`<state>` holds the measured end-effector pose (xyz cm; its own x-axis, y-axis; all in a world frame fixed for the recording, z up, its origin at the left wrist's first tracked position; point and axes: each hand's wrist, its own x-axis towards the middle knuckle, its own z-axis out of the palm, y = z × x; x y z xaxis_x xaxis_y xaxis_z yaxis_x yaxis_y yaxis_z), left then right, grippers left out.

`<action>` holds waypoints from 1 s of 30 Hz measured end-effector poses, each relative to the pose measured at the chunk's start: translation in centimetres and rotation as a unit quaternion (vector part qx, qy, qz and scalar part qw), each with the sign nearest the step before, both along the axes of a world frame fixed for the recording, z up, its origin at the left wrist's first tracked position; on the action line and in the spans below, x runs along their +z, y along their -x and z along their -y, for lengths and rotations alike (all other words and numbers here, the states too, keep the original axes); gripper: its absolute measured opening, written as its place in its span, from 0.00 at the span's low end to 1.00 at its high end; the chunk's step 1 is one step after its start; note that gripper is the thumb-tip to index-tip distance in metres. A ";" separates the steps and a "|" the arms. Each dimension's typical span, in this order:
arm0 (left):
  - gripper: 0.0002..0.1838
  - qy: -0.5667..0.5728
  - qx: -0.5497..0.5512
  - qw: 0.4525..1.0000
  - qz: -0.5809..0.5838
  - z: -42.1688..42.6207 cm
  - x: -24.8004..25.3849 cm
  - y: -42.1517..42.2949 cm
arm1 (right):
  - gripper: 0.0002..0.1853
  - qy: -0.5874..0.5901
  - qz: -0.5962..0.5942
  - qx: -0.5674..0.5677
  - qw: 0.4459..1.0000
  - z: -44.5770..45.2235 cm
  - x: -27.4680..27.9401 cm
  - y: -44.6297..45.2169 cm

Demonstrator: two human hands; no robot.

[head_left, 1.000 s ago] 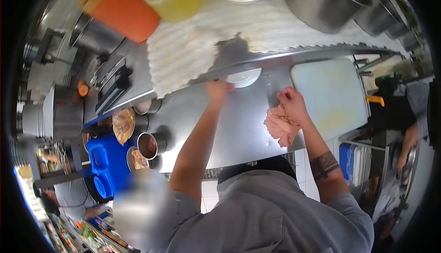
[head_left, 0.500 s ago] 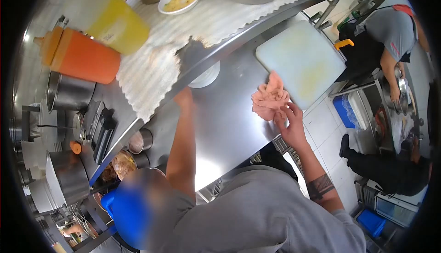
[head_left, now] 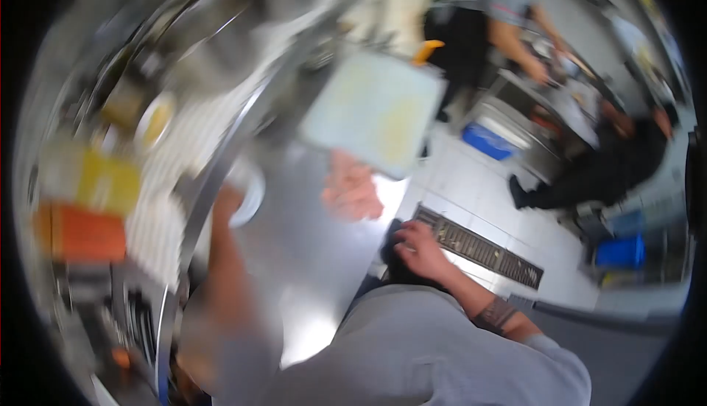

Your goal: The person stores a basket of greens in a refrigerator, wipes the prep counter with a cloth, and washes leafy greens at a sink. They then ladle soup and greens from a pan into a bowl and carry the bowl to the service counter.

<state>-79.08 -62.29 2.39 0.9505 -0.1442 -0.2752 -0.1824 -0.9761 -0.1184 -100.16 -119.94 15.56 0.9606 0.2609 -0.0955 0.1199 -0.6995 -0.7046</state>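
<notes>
A crumpled pink cloth point(head_left: 352, 189) lies on the steel counter point(head_left: 294, 251), against the near corner of a white cutting board point(head_left: 372, 111). My right hand point(head_left: 421, 250) is off the cloth, in front of the counter's edge, its fingers loosely bent and holding nothing I can see. Under the shelf edge, my left hand point(head_left: 228, 198) reaches to a white dish point(head_left: 252, 196). Blur and the shelf hide its fingers, so I cannot tell whether it grips the dish.
Above the counter runs a shelf with a ribbed white liner point(head_left: 158, 236), an orange bottle point(head_left: 85, 233), a yellow-filled container point(head_left: 107, 185) and a small bowl point(head_left: 156, 121). Right of the counter are a floor drain point(head_left: 479, 247) and a co-worker point(head_left: 493, 8) at another station.
My right hand has let go of the pink cloth and drawn back toward my body. The view has swung right. My left arm still reaches under the shelf, now at the dish.
</notes>
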 end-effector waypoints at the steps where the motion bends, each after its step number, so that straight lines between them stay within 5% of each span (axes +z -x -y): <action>1: 0.35 0.085 0.212 0.973 0.024 -0.4 -2.5 -0.3 | 0.18 -0.010 0.006 -0.001 1.000 0.2 0.5 0.2; 2: 0.36 0.032 0.124 0.992 0.002 -1.2 -1.3 -0.6 | 0.18 -0.009 0.035 -0.010 0.999 0.3 0.6 0.4; 3: 0.47 0.106 0.220 0.968 -0.049 2.1 4.7 0.7 | 0.18 -0.013 0.030 -0.023 0.999 0.7 0.4 0.6; 5: 0.48 0.237 0.318 0.910 -0.120 2.7 6.6 0.1 | 0.19 -0.018 0.004 -0.036 0.999 1.0 0.4 0.5; 12: 0.42 0.353 0.394 0.835 -0.154 2.4 8.6 0.4 | 0.20 0.002 -0.005 -0.068 0.998 2.7 -0.6 0.6; 14: 0.36 0.398 0.484 0.763 -0.161 2.8 9.2 0.2 | 0.20 0.008 -0.014 -0.077 0.997 3.4 -0.9 0.9; 18: 0.25 0.359 0.408 0.825 -0.151 3.1 10.3 1.1 | 0.20 0.021 -0.033 -0.091 0.995 5.1 -1.1 0.8; 20: 0.18 0.206 0.155 0.941 -0.217 0.5 9.3 0.1 | 0.20 0.030 -0.027 -0.095 0.995 6.3 -0.9 0.9; 21: 0.18 0.208 0.153 0.942 -0.213 -1.0 8.2 -0.2 | 0.20 0.029 -0.028 -0.105 0.994 6.9 -0.6 1.1; 23: 0.14 0.382 0.200 0.902 0.012 -2.9 6.8 -0.8 | 0.20 0.021 -0.022 -0.123 0.992 8.3 -0.4 1.5; 27: 0.10 0.402 0.283 0.794 0.357 10.7 17.9 4.2 | 0.21 0.008 -0.016 -0.186 0.982 11.9 -1.7 2.4; 29: 0.08 0.527 0.256 0.729 0.355 14.7 16.6 5.9 | 0.21 0.006 -0.030 -0.184 0.982 13.7 -2.6 2.6; 30: 0.04 0.481 0.177 0.774 0.372 19.3 17.3 7.9 | 0.21 0.005 -0.038 -0.186 0.982 14.6 -3.1 2.4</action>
